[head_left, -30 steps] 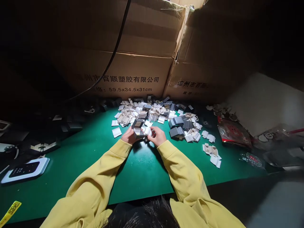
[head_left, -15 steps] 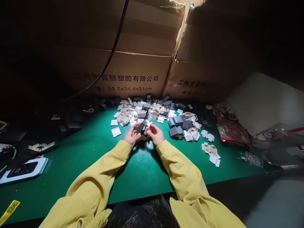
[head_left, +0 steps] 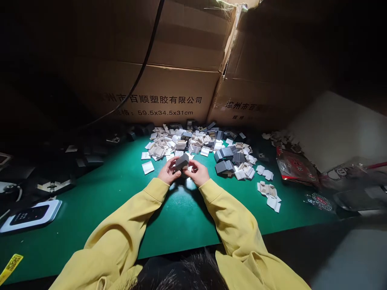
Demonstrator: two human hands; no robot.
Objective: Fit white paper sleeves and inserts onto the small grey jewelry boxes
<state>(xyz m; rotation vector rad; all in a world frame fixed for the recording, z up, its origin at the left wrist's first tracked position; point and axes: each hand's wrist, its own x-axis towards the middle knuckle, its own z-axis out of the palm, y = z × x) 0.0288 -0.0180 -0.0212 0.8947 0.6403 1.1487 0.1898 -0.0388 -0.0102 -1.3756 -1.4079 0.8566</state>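
Evidently the small grey box (head_left: 182, 161) is rigid and straight-edged, with a matte, dark top face that catches the light; it sits tilted between both hands, above the middle of the green table (head_left: 172, 237), which is smooth and slightly glossy. Beyond it spreads a loose heap of white card pieces (head_left: 165, 146), thin, creased and folded; to its right lie dark grey boxes (head_left: 224, 160), blocky and ridged, among more card. Brown cartons (head_left: 169, 86) of corrugated board wall off the far side; a black cable (head_left: 146, 60) curves down before them.

Smooth green surface stretches between the forearms to the near edge, and widely to the left as far as the white device (head_left: 32, 215) with rounded corners; the heap's near edge lies just beyond the hands.

Both forearms reach inward in yellow sleeves; the left hand (head_left: 167, 171) pinches the box's left side with bent fingers; the right hand (head_left: 198, 172) closes thumb and fingers on its right end, the contact partly hidden.
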